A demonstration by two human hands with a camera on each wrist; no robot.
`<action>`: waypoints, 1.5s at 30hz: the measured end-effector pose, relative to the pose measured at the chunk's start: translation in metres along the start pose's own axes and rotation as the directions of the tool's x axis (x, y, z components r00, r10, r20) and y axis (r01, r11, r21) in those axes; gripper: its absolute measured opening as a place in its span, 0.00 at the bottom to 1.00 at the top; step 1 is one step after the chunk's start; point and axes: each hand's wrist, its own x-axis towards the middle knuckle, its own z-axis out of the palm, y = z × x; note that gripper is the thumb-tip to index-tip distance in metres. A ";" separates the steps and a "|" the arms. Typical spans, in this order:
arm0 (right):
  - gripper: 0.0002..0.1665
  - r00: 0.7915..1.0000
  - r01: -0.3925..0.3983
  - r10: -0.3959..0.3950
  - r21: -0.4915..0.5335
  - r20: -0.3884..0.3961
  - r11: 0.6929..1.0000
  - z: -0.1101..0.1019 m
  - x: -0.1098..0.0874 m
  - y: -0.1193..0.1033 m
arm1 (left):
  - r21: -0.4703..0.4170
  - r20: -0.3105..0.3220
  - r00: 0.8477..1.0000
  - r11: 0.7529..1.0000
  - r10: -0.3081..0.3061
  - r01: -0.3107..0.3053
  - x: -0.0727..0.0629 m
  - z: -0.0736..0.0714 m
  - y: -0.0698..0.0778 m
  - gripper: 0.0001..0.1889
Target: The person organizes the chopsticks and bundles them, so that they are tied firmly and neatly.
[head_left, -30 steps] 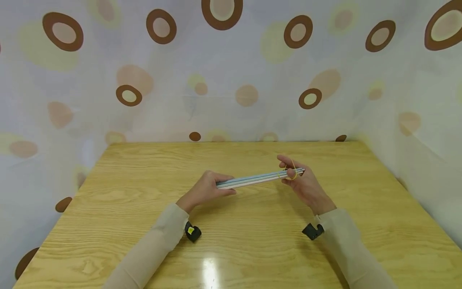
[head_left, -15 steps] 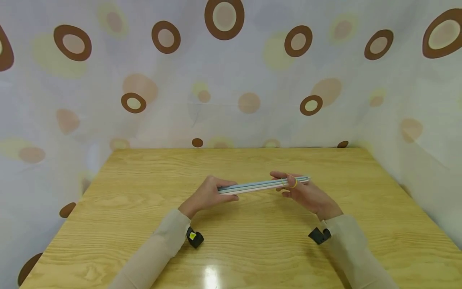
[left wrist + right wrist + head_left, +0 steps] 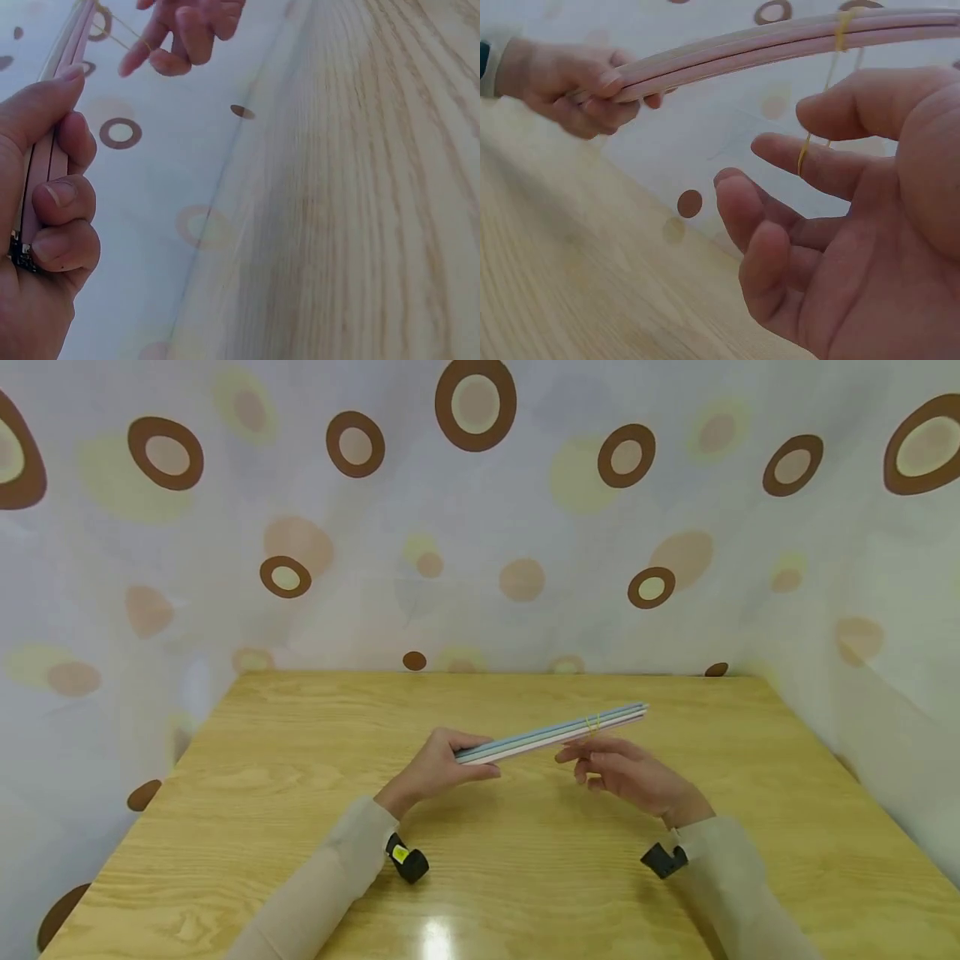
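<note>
My left hand [image 3: 433, 767] grips the near end of a bundle of slim pastel chopsticks [image 3: 543, 737] in blue, green, white and pink, tilted up to the right above the table. A yellow rubber band [image 3: 841, 31] wraps the bundle near its far end. One loop of the band runs down, stretched, to my right hand [image 3: 637, 779], where the index finger [image 3: 826, 166] hooks it. Below the chopsticks the right thumb [image 3: 855, 105] lies apart from that finger, and the other fingers are loosely bent. In the left wrist view, dark patterned ends [image 3: 22, 251] show under the left palm.
A wooden table [image 3: 495, 877] spreads beneath both hands. Behind it and at the sides hangs a pale curtain [image 3: 465, 510] with brown and yellow spots. Black straps [image 3: 408, 858] with small devices are on both wrists.
The right hand has dropped from around the chopsticks' far end to below it, drawing the band downward. That end of the bundle has tilted up; the left hand keeps its grip.
</note>
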 end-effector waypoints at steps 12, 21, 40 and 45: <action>0.19 0.968 -0.145 -0.034 -0.670 -0.247 0.728 0.039 0.018 0.009 | -0.038 -0.106 0.987 0.993 -0.117 0.114 0.001 0.001 0.001 0.21; 0.29 0.853 0.016 -0.515 -0.982 -0.086 0.191 0.052 0.030 0.012 | -0.018 -0.109 0.975 0.981 -0.193 0.192 0.001 0.005 -0.001 0.18; 0.42 0.812 0.159 -0.582 -0.974 0.038 0.160 0.046 0.034 0.013 | -0.052 -0.042 0.979 0.979 -0.198 0.196 0.003 0.013 -0.004 0.16; 0.60 0.790 0.180 -0.572 -0.808 -0.221 0.561 0.048 0.032 0.015 | -0.080 -0.136 0.979 0.987 -0.153 0.143 0.003 0.020 -0.004 0.16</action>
